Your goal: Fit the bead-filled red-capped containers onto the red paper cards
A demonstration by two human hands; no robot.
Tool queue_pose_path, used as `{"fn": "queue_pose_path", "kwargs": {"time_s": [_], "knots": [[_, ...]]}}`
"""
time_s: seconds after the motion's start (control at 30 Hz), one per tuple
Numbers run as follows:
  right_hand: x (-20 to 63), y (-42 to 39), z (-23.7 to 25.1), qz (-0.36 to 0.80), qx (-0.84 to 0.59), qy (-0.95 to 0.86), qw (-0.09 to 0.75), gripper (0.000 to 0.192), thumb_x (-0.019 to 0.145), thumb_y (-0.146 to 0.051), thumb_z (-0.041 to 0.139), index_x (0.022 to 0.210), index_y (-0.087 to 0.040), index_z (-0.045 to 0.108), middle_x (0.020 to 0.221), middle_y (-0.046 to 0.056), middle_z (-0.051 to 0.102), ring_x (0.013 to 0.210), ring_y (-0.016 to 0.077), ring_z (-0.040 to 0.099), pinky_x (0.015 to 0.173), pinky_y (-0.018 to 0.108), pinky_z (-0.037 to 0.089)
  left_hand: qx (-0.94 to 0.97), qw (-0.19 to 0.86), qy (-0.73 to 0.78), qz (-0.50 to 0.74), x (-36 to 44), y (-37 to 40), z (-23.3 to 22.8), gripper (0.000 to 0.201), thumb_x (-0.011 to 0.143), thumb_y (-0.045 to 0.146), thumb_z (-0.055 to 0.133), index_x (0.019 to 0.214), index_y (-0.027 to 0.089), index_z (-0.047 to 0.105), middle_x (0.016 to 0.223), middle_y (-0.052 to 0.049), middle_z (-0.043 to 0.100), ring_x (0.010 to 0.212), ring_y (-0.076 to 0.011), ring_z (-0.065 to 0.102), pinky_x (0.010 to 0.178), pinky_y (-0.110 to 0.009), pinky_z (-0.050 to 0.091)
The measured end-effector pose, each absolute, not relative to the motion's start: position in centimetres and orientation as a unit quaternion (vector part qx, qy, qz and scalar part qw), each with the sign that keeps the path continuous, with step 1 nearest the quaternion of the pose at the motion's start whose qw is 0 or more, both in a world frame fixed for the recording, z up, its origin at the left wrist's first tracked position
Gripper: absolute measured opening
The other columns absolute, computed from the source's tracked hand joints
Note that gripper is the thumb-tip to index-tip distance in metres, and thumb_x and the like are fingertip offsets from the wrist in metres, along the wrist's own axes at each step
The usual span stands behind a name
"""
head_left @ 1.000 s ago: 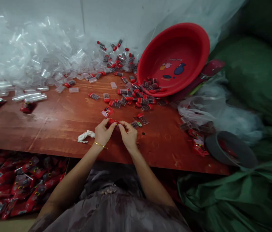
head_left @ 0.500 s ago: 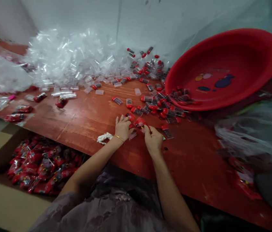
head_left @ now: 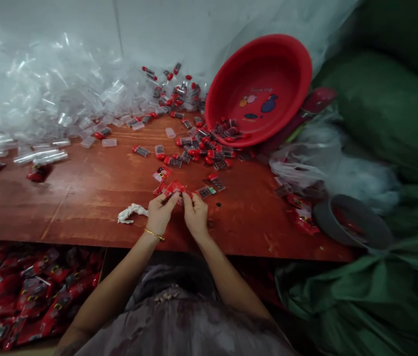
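My left hand [head_left: 160, 213], with a gold bangle at the wrist, pinches the near edge of a small red printed packet [head_left: 175, 188]. The fingers of my right hand [head_left: 196, 215] are closed on the packet's right side, so both hands share it just above the table. Behind it lies another red printed piece [head_left: 162, 173]. Just beyond my right fingers are small clear cases with red ends and dark contents, one of them a red-ended case [head_left: 216, 182]. A crumpled white tissue [head_left: 131, 213] rests left of my left hand.
A large red basin [head_left: 227, 94] leans at the back, red-ended cases heaped at its rim. Clear plastic tubes [head_left: 45, 89] pile up at back left. Red packets fill a box [head_left: 34, 296] below the table's front edge. A grey round container [head_left: 353, 222] stands at right.
The view has swung to the right. My hands have come closer together, and my left hand now pinches the red packet alongside my right.
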State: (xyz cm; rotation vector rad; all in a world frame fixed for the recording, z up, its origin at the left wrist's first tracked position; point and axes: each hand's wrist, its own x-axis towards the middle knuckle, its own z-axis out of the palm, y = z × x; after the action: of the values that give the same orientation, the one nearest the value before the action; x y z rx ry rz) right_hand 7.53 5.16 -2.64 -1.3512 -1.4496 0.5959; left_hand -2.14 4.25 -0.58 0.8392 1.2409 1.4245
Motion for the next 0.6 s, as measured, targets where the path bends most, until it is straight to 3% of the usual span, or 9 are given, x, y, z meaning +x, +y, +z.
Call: {"fn": "queue_pose_path", "kwargs": {"time_s": [0.1, 0.17, 0.27, 0.33, 0.4, 0.47, 0.6], "knots": [[7.8, 3.8, -3.0, 0.222, -0.563, -0.649, 0.461, 0.041, 0.093, -0.039, 0.033, 0.062, -0.019, 0.049, 0.054, -0.002, 0.052, 0.05, 0.0107, 0.046, 0.05, 0.022, 0.035, 0.266, 0.539, 0.505, 0.619, -1.8, 3.8, -0.9, 0.036, 0.052, 0.042, 0.08, 0.071, 0.013, 0.071, 0.07, -0.002, 0.069, 0.063, -0.0109, 0.057, 0.066, -0.024, 0.045], [9.1, 3.8, -2.8, 0.209, -0.555, -0.675, 0.439, 0.039, 0.094, -0.035, 0.031, 0.067, -0.019, 0.054, 0.061, 0.001, 0.058, 0.058, 0.0132, 0.052, 0.058, 0.024, 0.04, 0.223, 0.56, 0.513, 0.611, -2.1, 3.6, -0.9, 0.038, 0.046, 0.042, 0.083, 0.065, 0.012, 0.069, 0.063, -0.001, 0.066, 0.057, -0.0093, 0.055, 0.061, -0.023, 0.044], [12.5, 5.5, -2.2, 0.173, -0.547, -0.711, 0.406, 0.024, 0.087, -0.027, 0.041, 0.09, -0.017, 0.063, 0.091, 0.009, 0.068, 0.088, 0.0217, 0.057, 0.084, 0.036, 0.041, 0.192, 0.582, 0.528, 0.588, -2.8, 3.3, -0.6, 0.041, 0.042, 0.043, 0.084, 0.06, 0.012, 0.065, 0.058, 0.0, 0.063, 0.052, -0.0081, 0.053, 0.055, -0.022, 0.042], [14.9, 7.2, -1.8, 0.1, -0.561, -0.764, 0.305, 0.032, 0.078, -0.018, 0.047, 0.108, -0.016, 0.061, 0.118, 0.012, 0.062, 0.109, 0.0279, 0.05, 0.093, 0.044, 0.035, 0.182, 0.594, 0.531, 0.576, -3.1, 3.2, -0.4, 0.044, 0.04, 0.044, 0.085, 0.063, 0.012, 0.064, 0.06, -0.001, 0.063, 0.052, -0.0081, 0.053, 0.053, -0.021, 0.042], [16.6, 8.6, -1.8, 0.065, -0.556, -0.802, 0.207, 0.045, 0.072, -0.015, 0.052, 0.117, -0.016, 0.057, 0.131, 0.012, 0.054, 0.12, 0.032, 0.041, 0.098, 0.05, 0.028, 0.161, 0.609, 0.53, 0.567, -3.1, 3.1, -0.1, 0.047, 0.038, 0.044, 0.085, 0.065, 0.013, 0.064, 0.064, 0.0, 0.064, 0.053, -0.0084, 0.054, 0.052, -0.021, 0.042], [17.5, 9.3, -1.9, 0.057, -0.531, -0.832, 0.151, 0.047, 0.071, -0.019, 0.056, 0.118, -0.017, 0.057, 0.13, 0.01, 0.055, 0.121, 0.0319, 0.039, 0.101, 0.052, 0.022, 0.134, 0.626, 0.527, 0.559, -3.0, 3.0, 0.1, 0.048, 0.036, 0.043, 0.086, 0.063, 0.014, 0.06, 0.064, 0.0, 0.063, 0.053, -0.0087, 0.056, 0.052, -0.022, 0.042], [17.5, 8.7, -2.1, 0.056, -0.502, -0.853, 0.13, 0.038, 0.078, -0.032, 0.059, 0.114, -0.019, 0.058, 0.116, 0.008, 0.063, 0.112, 0.0276, 0.046, 0.103, 0.05, 0.018, 0.112, 0.638, 0.525, 0.552, -3.2, 2.8, 0.1, 0.049, 0.036, 0.043, 0.087, 0.062, 0.015, 0.056, 0.063, 0.001, 0.062, 0.054, -0.0094, 0.058, 0.053, -0.022, 0.043]]}}
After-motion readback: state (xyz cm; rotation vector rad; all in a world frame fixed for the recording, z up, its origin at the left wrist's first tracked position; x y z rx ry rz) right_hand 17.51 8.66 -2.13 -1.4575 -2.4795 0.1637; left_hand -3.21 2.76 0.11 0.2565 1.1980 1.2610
